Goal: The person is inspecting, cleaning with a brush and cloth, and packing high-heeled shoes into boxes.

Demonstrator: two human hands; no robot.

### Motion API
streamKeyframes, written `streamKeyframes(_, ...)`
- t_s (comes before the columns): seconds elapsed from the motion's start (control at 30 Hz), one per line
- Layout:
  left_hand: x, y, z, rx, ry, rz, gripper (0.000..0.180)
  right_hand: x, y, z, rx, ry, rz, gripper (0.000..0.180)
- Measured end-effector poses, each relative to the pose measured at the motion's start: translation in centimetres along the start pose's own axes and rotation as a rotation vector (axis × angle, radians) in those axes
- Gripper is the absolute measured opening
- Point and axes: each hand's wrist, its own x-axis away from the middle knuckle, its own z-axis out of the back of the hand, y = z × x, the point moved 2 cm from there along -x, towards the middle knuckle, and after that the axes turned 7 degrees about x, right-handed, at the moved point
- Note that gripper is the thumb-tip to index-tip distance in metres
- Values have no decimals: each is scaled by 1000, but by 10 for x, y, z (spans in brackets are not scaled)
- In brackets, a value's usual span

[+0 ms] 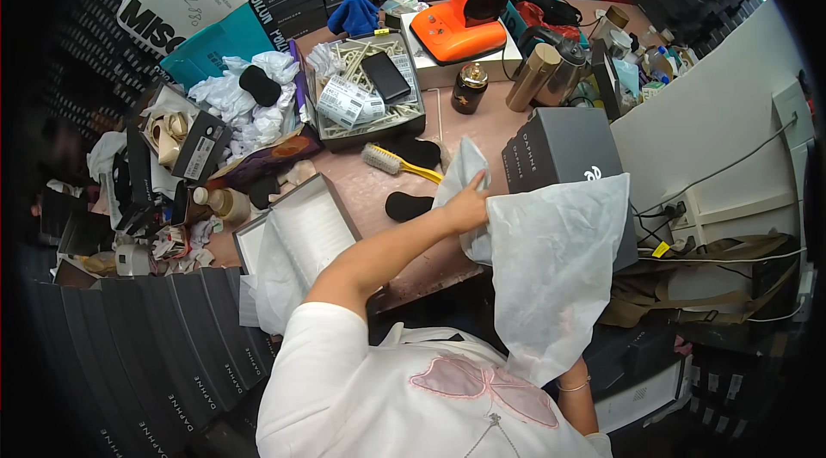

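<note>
My left hand (467,204) is closed on a thin, crumpled white sheet (469,164), which looks like tissue paper or soft cloth. Its index finger lies along the sheet. Beside it, a larger white sheet or bag (559,260) hangs in front of me, reaching down to my right forearm. Only the braceleted wrist of my right arm shows under its lower edge; my right hand (568,320) is a faint pinkish patch through the white material, its fingers hidden. Whether the two white pieces are joined I cannot tell. A grey shoe box (568,144) stands just behind them.
An open box (344,204) with white lining lies left. Near it are a yellow-handled brush (400,163) and black pads (408,206). Further back sit a tray (413,127) of sticks with a phone, an orange device (460,24) and a bottle (470,88). Stacked boxes (163,355) flank me.
</note>
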Motion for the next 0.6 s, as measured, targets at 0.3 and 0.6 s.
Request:
streamKeyframes(0.3,225,-1,137,333,882,490,43,-91,38,-64,793,-199,470,78)
streamKeyframes(0.6,376,47,149,-3,858,817,40,-132,-58,-148,1232,-402,400,25)
